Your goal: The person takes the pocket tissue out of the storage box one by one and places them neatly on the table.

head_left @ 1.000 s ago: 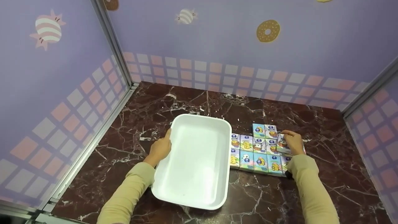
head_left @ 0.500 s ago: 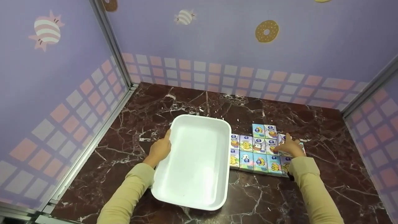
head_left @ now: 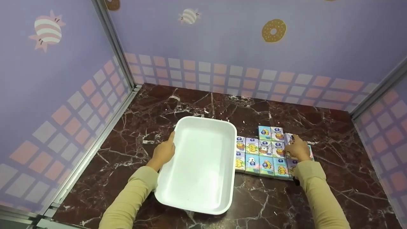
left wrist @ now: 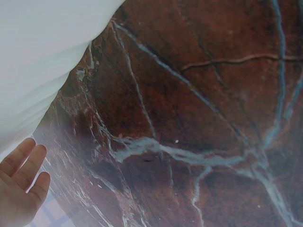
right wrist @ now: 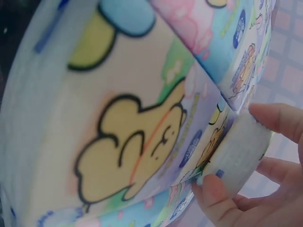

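Observation:
A white rectangular tray (head_left: 194,162) stands on the dark marbled tabletop. My left hand (head_left: 163,154) lies against its left side, with fairly straight fingers touching the outer wall in the left wrist view. To the right of the tray, several small cartoon-printed tissue packs (head_left: 266,163) lie flat in rows. At the right end of the rows, my right hand (head_left: 299,149) pinches one tissue pack (right wrist: 241,153) between thumb and fingers. That pack is tilted on its edge beside its neighbours in the right wrist view. In the head view the hand covers part of it.
Purple walls (head_left: 235,35) with printed sweets and pastel squares enclose the tabletop (head_left: 203,101) at the back and both sides. Metal strips (head_left: 119,47) run along the corners. Small white crumbs lie behind the tray.
My right hand first held a pack at the right end, then spread its fingers over it. Now it pinches a pack there, set slightly farther back. The left hand and tray stay put.

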Action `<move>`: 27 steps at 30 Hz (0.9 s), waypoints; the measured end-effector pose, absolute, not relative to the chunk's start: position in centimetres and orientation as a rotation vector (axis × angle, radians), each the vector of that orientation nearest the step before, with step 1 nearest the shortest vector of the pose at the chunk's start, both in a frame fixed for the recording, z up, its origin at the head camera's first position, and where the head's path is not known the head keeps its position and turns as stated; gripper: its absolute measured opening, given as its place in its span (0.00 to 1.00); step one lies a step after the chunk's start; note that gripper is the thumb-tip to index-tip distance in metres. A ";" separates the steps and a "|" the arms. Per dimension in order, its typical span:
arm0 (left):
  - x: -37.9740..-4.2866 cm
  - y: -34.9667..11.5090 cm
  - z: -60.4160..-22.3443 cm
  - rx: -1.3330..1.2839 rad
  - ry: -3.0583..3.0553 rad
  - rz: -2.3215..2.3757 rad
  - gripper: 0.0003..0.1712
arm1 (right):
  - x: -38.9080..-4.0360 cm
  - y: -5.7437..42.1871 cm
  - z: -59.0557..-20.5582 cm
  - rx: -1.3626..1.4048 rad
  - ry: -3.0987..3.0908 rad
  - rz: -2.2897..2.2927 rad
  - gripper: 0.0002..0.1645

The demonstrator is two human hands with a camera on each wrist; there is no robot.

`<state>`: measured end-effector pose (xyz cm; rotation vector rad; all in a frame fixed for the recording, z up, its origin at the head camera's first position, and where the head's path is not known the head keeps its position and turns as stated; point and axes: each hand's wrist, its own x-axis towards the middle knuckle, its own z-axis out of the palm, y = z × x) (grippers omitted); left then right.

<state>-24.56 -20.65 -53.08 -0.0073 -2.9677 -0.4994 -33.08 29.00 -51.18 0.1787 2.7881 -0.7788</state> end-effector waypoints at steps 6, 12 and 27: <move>-24.5 -20.7 -53.0 -0.013 -2.959 -0.503 0.29 | -33.6 28.8 -51.6 0.239 2.912 -0.831 0.37; -24.5 -20.7 -53.1 -0.012 -2.947 -0.497 0.29 | -34.3 28.3 -52.3 0.382 2.987 -0.957 0.32; -24.6 -20.6 -53.1 -0.004 -2.963 -0.501 0.30 | -34.5 27.3 -52.9 0.547 3.000 -1.168 0.30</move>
